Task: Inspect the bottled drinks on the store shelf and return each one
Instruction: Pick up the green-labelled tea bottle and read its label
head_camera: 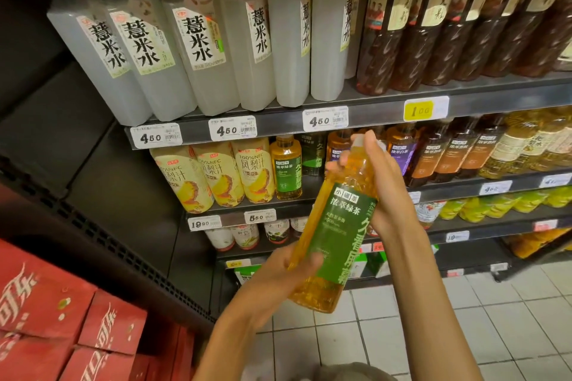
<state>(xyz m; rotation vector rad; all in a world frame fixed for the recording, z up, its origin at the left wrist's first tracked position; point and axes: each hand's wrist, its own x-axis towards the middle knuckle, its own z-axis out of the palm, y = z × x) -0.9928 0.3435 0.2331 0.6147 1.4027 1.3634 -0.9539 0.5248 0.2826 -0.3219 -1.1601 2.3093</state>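
Six white bottles (192,52), three pineapple juice bottles (216,176), one held green tea bottle (337,226), two hands (383,182).

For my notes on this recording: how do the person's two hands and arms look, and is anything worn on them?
Both forearms are bare up to the bottom edge of the picture; no sleeve shows. The left hand and the right hand wear no gloves. No watch, bracelet or ring is visible on the parts shown.
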